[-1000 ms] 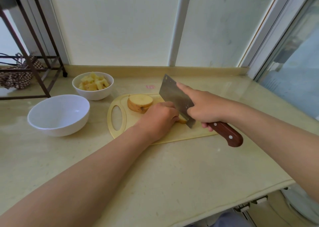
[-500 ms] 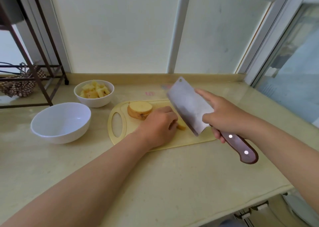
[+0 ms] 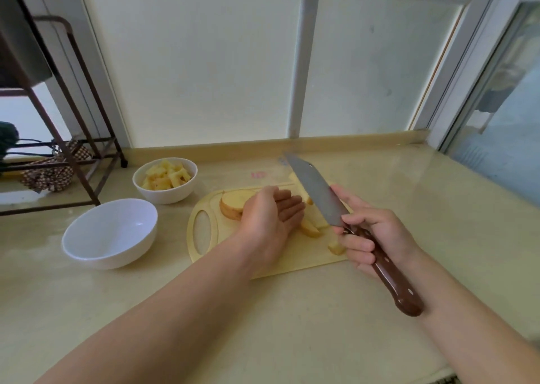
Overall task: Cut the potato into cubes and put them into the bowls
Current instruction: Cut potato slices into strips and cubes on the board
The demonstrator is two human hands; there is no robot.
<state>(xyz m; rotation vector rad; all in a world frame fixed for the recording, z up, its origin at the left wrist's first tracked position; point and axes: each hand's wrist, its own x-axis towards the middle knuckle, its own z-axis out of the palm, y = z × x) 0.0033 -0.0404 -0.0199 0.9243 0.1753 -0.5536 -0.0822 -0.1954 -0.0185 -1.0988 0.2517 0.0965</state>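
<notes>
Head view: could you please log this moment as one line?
left hand open over cutting board | right hand grips cleaver over board | potato half, cut pieces on board | far bowl: cubes | near bowl: empty

The cutting board [image 3: 292,262] lies mid-counter [image 3: 292,325], with a potato half [image 3: 232,205] on its far left part, cut pieces [image 3: 310,229] toward its right, and a knife [image 3: 314,188] above its right side. Left of it stand the near bowl [image 3: 96,255] and, behind that, the far bowl [image 3: 172,195] with potato cubes [image 3: 166,176] in it. A rack [image 3: 65,147] stands farther left.
</notes>
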